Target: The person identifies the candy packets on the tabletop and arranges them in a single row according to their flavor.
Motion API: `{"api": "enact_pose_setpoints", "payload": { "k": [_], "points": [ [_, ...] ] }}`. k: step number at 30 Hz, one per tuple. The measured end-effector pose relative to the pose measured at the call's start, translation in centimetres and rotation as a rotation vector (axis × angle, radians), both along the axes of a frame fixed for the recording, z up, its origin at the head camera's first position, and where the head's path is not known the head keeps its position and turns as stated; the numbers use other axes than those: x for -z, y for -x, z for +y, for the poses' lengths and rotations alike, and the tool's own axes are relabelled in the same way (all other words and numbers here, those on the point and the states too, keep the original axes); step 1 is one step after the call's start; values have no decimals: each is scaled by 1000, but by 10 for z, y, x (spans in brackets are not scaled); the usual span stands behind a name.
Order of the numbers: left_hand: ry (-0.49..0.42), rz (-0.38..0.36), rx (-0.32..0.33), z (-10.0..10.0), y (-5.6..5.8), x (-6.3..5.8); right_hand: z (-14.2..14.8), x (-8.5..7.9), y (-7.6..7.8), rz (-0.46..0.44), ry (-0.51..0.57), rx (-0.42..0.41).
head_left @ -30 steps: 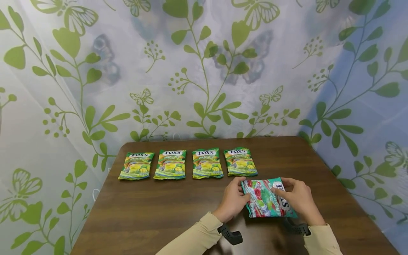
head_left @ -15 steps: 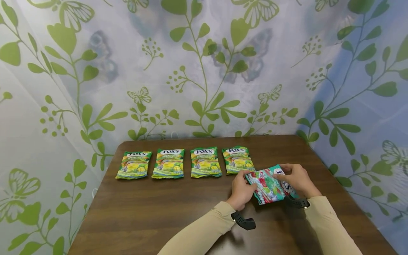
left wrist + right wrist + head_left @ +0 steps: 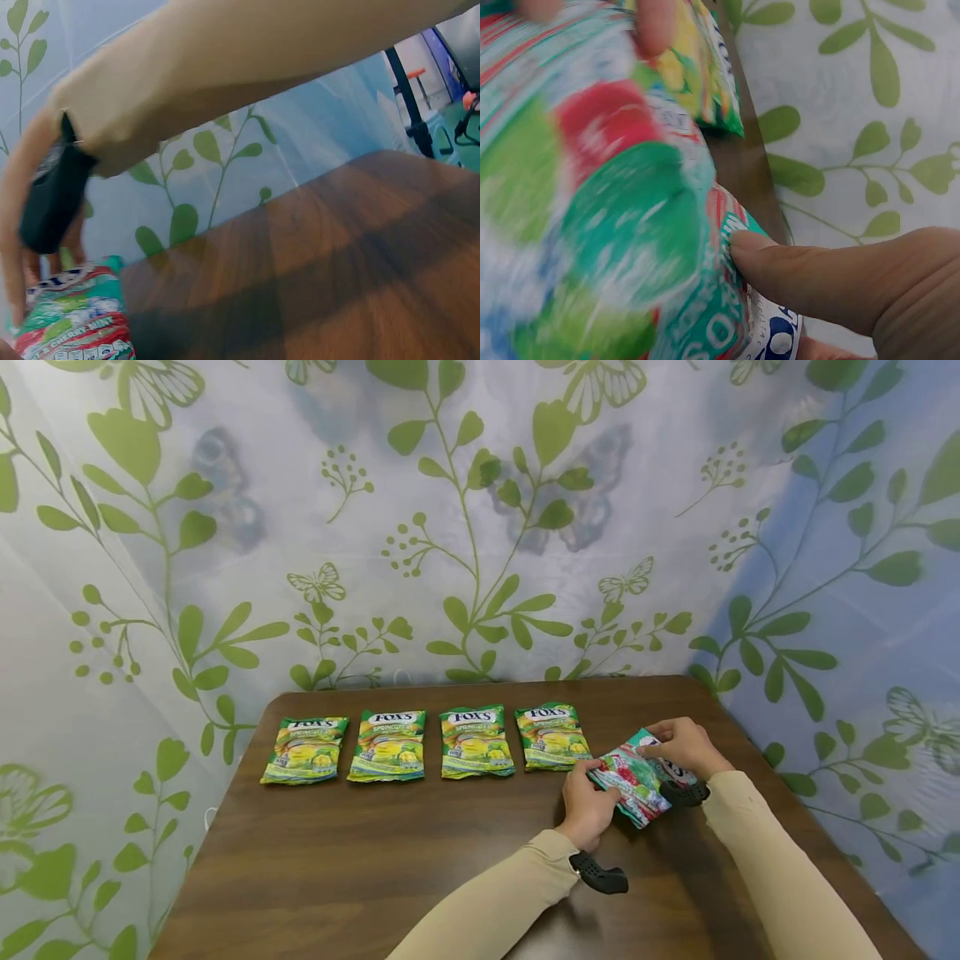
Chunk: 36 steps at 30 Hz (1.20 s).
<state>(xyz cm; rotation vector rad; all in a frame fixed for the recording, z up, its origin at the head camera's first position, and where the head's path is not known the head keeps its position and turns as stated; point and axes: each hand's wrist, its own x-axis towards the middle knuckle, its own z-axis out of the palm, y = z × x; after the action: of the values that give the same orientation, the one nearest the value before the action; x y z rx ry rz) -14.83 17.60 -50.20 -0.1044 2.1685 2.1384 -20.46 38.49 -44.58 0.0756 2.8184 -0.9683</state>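
Both hands grip one teal and red candy bag [image 3: 637, 781], printed with fruit, mint leaves and a dark logo. My left hand [image 3: 588, 810] pinches its left end, thumb on the top face. At the opposite end my right hand [image 3: 686, 747] holds the logo edge, and the right wrist view shows that thumb [image 3: 795, 274] pressing the printed side. The bag tilts over the table, just right of a green and yellow candy bag [image 3: 553, 737]. In the left wrist view the teal bag [image 3: 79, 315] appears low at the left, partly cut off.
Three more green and yellow bags, the left one [image 3: 305, 750], the second [image 3: 387, 746] and the third [image 3: 476, 742], lie in a row along the back of the brown wooden table [image 3: 420, 860]. A leaf-patterned curtain [image 3: 480, 527] hangs behind the table's far edge.
Both hands have carried the teal bag away from the body, toward the right end of the row, and turned it clockwise. The green and yellow bags keep their places on the table.
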Motion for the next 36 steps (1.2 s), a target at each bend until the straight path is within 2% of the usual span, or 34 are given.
{"api": "enact_pose_setpoints", "payload": {
  "k": [4, 8, 17, 25, 31, 36],
  "points": [
    [-20, -10, -45, 13, 1, 3, -1, -4, 21, 12, -20, -9],
    [-82, -47, -83, 25, 2, 3, -1, -5, 38, 22, -51, -39],
    [-184, -112, -161, 52, 4, -3, 10, -4, 69, 19, -101, -125],
    [-232, -166, -203, 69, 14, 0, 10, 4, 90, 30, -87, -181],
    [-231, -119, -292, 85, 19, 5, 5, 14, 104, 29, -86, -197],
    [-238, -127, -318, 96, 23, 8, 0, 17, 109, 17, -61, -201]
  ]
}}
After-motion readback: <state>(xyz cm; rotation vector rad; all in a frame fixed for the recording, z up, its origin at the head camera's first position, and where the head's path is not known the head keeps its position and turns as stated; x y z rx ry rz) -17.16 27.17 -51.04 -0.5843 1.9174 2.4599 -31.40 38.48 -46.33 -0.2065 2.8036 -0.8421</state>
